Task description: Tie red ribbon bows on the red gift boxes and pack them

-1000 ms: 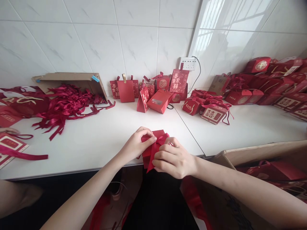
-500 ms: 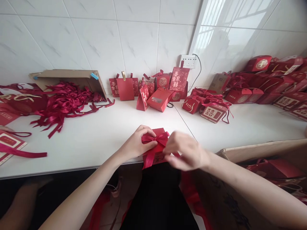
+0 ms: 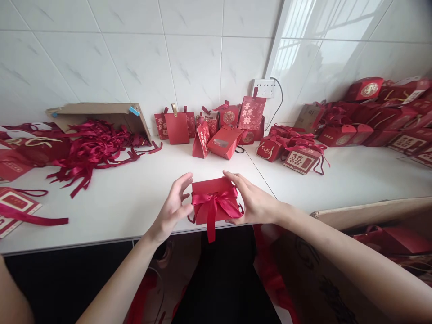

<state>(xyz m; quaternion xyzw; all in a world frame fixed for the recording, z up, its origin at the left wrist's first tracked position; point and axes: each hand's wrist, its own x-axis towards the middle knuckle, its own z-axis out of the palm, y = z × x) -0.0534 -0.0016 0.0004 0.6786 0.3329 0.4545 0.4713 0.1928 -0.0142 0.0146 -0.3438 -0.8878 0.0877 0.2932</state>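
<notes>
A red gift box [image 3: 204,215] sits at the front edge of the white table, tied with a shiny red ribbon bow [image 3: 216,202]. One ribbon tail hangs down over the box's front. My right hand [image 3: 253,200] is closed around the box's right end, fingers at the top and thumb lower down. At the left end, my left hand [image 3: 172,207] is open, its curved fingers apart and close to the box's side. Whether its thumb touches the box I cannot tell. Dark cord loops show at the box's ends.
A cardboard box [image 3: 97,110] spills red ribbons [image 3: 91,150] at left. Several red boxes [image 3: 224,141] stand by the tiled wall, beside a power strip [image 3: 263,87]. More boxes [image 3: 371,121] are piled at right, above an open carton [image 3: 351,208].
My left hand has let go of the bow and moved to the box's left side. My right hand has come onto its right end. The box now faces me more squarely.
</notes>
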